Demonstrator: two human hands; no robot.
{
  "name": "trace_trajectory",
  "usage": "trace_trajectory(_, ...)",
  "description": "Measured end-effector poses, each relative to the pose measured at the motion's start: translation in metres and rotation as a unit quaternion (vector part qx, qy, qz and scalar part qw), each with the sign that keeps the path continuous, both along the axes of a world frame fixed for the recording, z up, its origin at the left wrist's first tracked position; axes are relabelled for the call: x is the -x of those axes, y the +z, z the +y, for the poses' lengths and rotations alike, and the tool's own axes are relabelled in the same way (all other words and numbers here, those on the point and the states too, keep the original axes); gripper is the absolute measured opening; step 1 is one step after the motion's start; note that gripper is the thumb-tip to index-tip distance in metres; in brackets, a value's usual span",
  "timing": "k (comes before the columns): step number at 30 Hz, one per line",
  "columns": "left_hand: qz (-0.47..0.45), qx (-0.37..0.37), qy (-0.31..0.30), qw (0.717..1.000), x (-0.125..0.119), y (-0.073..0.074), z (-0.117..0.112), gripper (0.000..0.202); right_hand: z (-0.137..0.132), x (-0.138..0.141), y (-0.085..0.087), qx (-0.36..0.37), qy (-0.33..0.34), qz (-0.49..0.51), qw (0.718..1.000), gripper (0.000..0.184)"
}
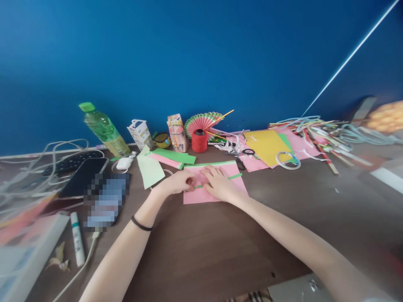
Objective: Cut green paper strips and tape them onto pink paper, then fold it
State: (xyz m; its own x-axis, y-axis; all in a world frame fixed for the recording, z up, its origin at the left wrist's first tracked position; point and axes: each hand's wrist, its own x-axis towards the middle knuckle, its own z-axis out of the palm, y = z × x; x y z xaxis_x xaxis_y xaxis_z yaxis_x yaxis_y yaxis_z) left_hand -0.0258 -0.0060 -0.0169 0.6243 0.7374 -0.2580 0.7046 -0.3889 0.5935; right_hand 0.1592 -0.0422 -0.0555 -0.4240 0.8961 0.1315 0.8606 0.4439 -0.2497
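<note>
A pink sheet of paper (pixel 201 198) lies on the table in front of me, with a green strip along its far edge. Another narrow green paper strip (pixel 235 176) crosses its middle at a slight slant and sticks out past the right edge. My left hand (pixel 178 183) is closed, its fingers curled together at the strip's left end; the exact grip is partly hidden. My right hand (pixel 219 184) lies open on the sheet, fingers spread over the strip and covering part of it. To the left are a pale green sheet (pixel 150 170) and green and pink folded pieces (pixel 171 157).
Behind stand a green bottle (pixel 105 132), a carton (pixel 140 134), a red thread spool (pixel 199 141) and a pleated paper fan (pixel 201 122). Scissors (pixel 241 155), yellow paper (pixel 267 147) and a tape roll (pixel 288 161) lie right. Phones (pixel 108 201), cables and a marker (pixel 77 239) lie left.
</note>
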Motion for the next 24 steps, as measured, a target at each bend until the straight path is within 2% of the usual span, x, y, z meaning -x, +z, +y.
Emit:
trace_trajectory(8, -0.002, -0.012, 0.003, 1.000, 0.006, 0.002, 0.004, 0.005, 0.003, 0.005, -0.007, -0.027, -0.035, 0.020, 0.999, 0.043)
trace_trajectory(15, 0.012, -0.027, 0.022, 0.999, 0.003, -0.004, 0.006, 0.010, 0.001, 0.010, -0.003, -0.038, -0.041, 0.051, 0.997, 0.041)
trace_trajectory(24, 0.027, -0.084, 0.003, 0.996, -0.001, -0.012, 0.005, 0.010, -0.001, 0.016, -0.006, -0.019, -0.040, 0.048, 0.998, 0.047)
